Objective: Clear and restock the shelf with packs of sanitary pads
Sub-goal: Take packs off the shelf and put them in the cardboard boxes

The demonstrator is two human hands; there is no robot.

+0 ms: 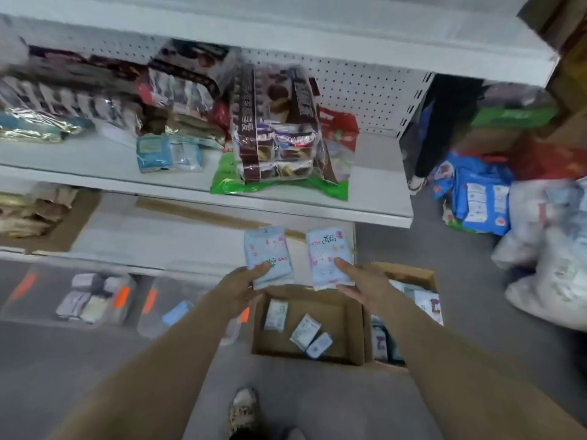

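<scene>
– White metal shelving (286, 23) with a perforated back fills that wall, and the low white shelf (165, 239) just above the grey floor (444, 249) looks mostly bare on its right side. Is that where the pads are headed?

– I'd say so. The left hand (244, 287) grips a flat light-blue plastic pack of pads (268, 249) by its near end, thumb on top. The right hand (359, 281) grips a pale blue-and-pink printed pack (327, 252) the same way. Both packs hang side by side, not touching, in front of that low shelf and above the open brown cardboard box (354, 328) on the floor.

– So restocking, not clearing?

– That's my reading, though one glance can't settle which way the packs are travelling. Three small pale packs (306, 330) lie loose in the bottom of the box. A second cardboard box (409, 274) just right of it holds more, so plenty looks left to do.

– And the next move?

– Reach forward and down. Both packs have to pass under the front edge of the middle shelf (374, 198), where the brown snack bags (276, 128) sit, and land on the bare board. I'd set them near the right end, edges square. Then loosen one hand at a time, so neither pack slides off the lip.
</scene>
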